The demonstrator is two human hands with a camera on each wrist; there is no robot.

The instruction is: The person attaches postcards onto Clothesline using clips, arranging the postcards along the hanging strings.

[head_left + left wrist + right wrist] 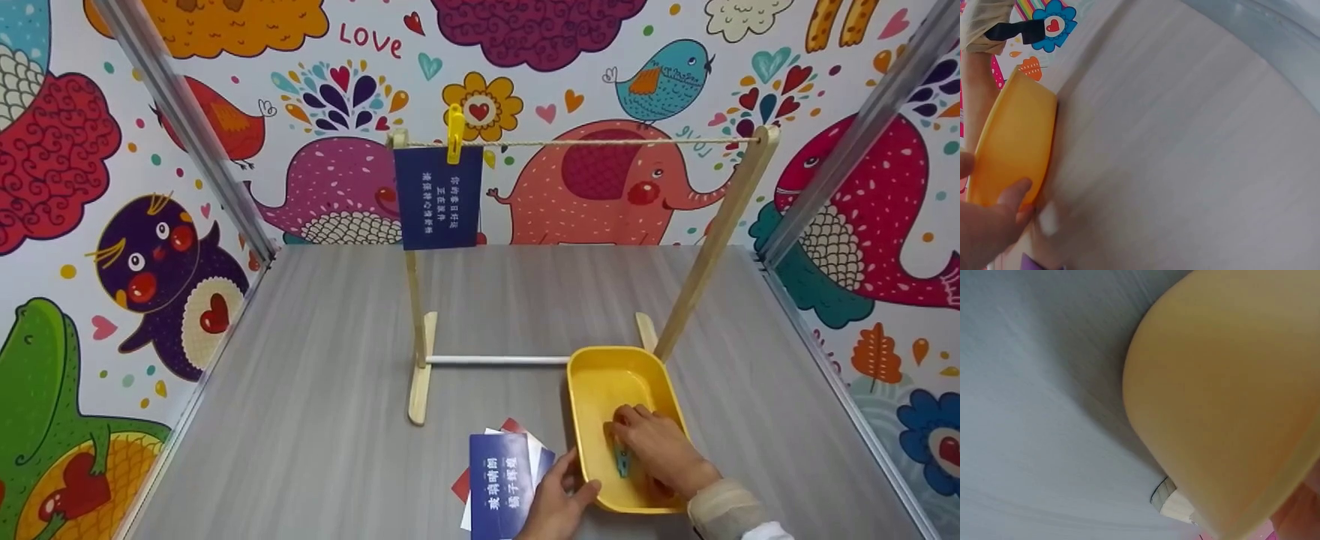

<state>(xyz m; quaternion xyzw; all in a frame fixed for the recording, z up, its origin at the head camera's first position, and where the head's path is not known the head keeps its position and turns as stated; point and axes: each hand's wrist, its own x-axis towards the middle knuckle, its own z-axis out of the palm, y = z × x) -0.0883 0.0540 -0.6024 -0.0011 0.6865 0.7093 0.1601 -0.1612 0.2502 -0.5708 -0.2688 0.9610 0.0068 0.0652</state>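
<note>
In the head view, my right hand reaches into a yellow plastic basin with its fingers bent. Just below those fingers is a teal clothespin; its upper end is hidden, and whether the fingers pinch it cannot be made out. Outside the basin's near left corner, my left hand touches the wall and rim. The left wrist view has this left hand with its extended fingers against the outer wall. A yellow clothespin clips a dark blue card to a rope.
The rope spans a wooden stand with a left post, a right post and a white crossbar. Left of the basin lies a fanned pile of cards, a blue card on top. A cartoon-printed wall encloses the grey table.
</note>
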